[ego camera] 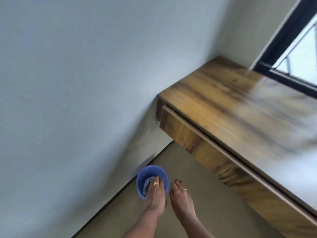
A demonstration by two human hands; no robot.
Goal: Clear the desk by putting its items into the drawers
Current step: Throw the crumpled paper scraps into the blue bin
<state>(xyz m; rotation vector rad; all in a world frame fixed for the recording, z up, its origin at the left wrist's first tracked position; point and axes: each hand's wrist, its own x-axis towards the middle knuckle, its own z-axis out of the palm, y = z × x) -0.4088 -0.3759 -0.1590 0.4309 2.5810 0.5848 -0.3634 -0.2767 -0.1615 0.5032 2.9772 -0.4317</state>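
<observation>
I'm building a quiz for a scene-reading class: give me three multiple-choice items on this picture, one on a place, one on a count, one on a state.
1. Where does the blue bin stand? A on the desk; B on the floor by the wall; C inside the drawer.
2. How many hands show a ring? A none; B one; C both.
3. How is the drawer? A pulled right out; B pushed in; C missing.

Key: B, the bin sits on the floor against the wall. C, the left hand and the right hand each wear one. B, its front lines up with the desk's edge.
</observation>
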